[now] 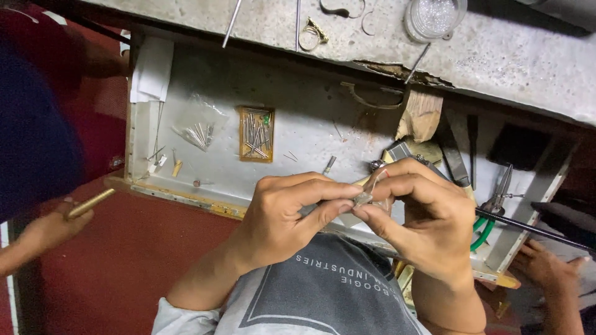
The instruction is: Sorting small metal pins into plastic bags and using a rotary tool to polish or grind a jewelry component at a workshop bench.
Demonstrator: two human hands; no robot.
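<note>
My left hand [287, 211] and my right hand [421, 211] meet over the open drawer, fingertips pinched together on a small silvery metal piece [363, 198]. A thin tool [374, 181] with a reddish tip sticks up between my right fingers. Both hands hover above my grey shirt and the drawer's front edge.
The pull-out drawer [304, 133] holds a small wooden box of steel bits [256, 134], a plastic bag of bits [198, 129], pliers with green handles [493, 205] and files. Another person's hand [53, 223] at left holds a brass rod; another hand [546, 267] is at right. A glass jar [434, 17] stands on the bench.
</note>
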